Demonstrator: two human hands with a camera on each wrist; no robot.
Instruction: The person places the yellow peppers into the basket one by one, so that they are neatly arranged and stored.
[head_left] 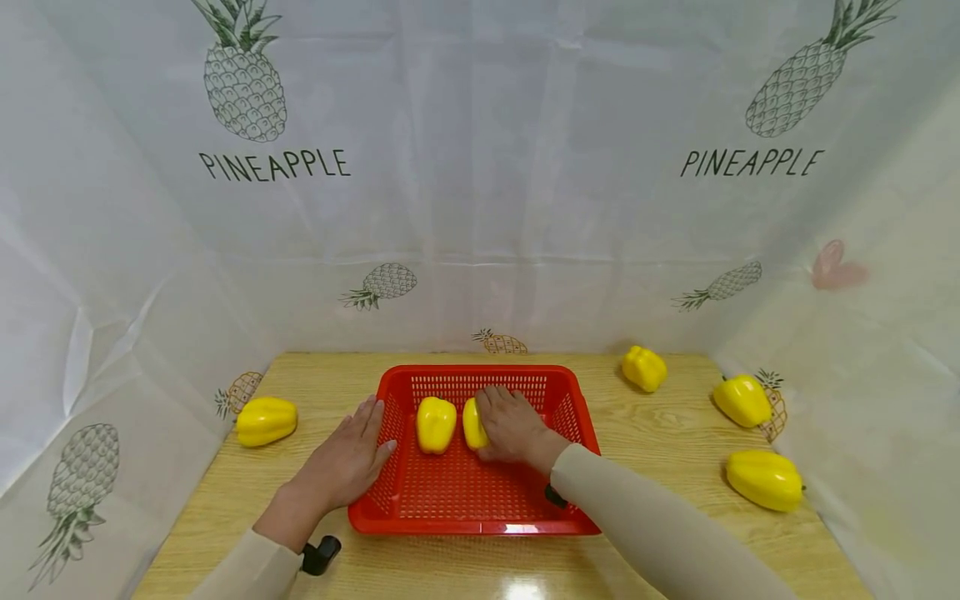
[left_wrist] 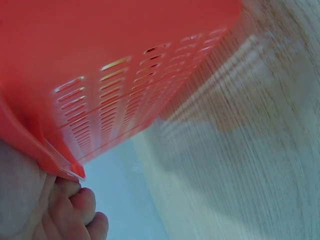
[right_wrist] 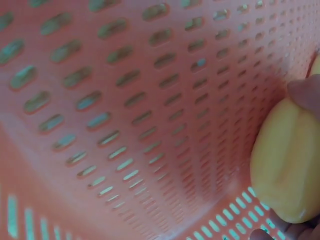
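Note:
A red perforated plastic basket [head_left: 450,527] stands on the wooden table. My left hand [head_left: 341,458] rests on its left rim, fingers straight and thumb reaching over the edge; the left wrist view shows the hand against the basket's outer wall [left_wrist: 120,30]. Inside the basket, my right hand [head_left: 513,425] grips a yellow bell pepper [head_left: 472,425], partly covered by the fingers. The right wrist view has this pepper [right_wrist: 285,160] between thumb and fingers, near the basket floor. Just left of it, a second yellow bell pepper [head_left: 436,425] lies in the basket.
One yellow bell pepper [head_left: 267,421] lies on the table's left side. Three more are on the right: one at the back [head_left: 643,368], a pepper by the right edge [head_left: 742,400] and a pepper nearer me [head_left: 765,480]. White pineapple-printed sheeting [head_left: 480,208] encloses the table.

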